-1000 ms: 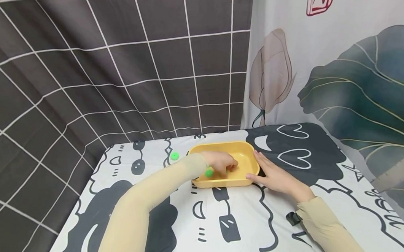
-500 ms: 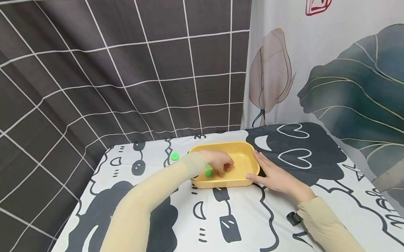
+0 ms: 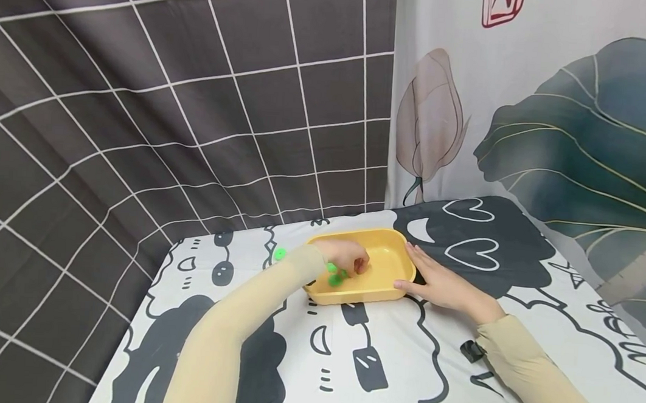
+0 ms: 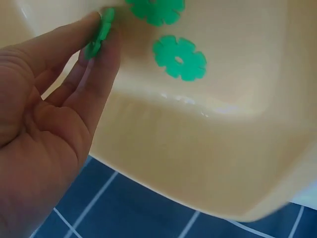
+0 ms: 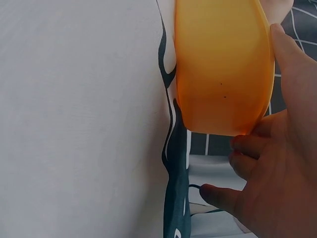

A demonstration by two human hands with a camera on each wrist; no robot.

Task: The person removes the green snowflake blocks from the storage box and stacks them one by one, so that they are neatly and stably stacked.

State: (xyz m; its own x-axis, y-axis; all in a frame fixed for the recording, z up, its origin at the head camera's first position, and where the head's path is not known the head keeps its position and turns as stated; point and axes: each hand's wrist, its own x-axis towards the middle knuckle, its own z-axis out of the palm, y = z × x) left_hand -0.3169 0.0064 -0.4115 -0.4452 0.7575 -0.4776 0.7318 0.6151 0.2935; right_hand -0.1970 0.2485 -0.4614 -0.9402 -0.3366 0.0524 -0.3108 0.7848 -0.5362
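Note:
A yellow plastic basin (image 3: 391, 263) lies on the patterned cloth, with several green snowflake-shaped toy discs (image 3: 335, 280) at its left end. My left hand (image 3: 344, 255) reaches inside it. In the left wrist view, the thumb and fingers of that hand pinch one green disc (image 4: 105, 26), held on edge. A flat notched disc (image 4: 191, 62) with a hole in its middle lies on the basin floor beside the fingers. My right hand (image 3: 445, 284) rests against the basin's right end, fingers extended along the rim; the right wrist view shows its fingertips at the outer wall (image 5: 223, 99).
Another green disc (image 3: 280, 254) lies on the cloth just left of the basin. A dark grid-patterned curtain (image 3: 240, 100) hangs behind, and a white floral curtain (image 3: 447, 25) hangs at the right. The cloth (image 3: 393, 333) has black-and-white cartoon prints.
My left hand has drawn slightly left within the basin, toward the green discs. The right hand stays at the basin's end. The head view has shifted a little.

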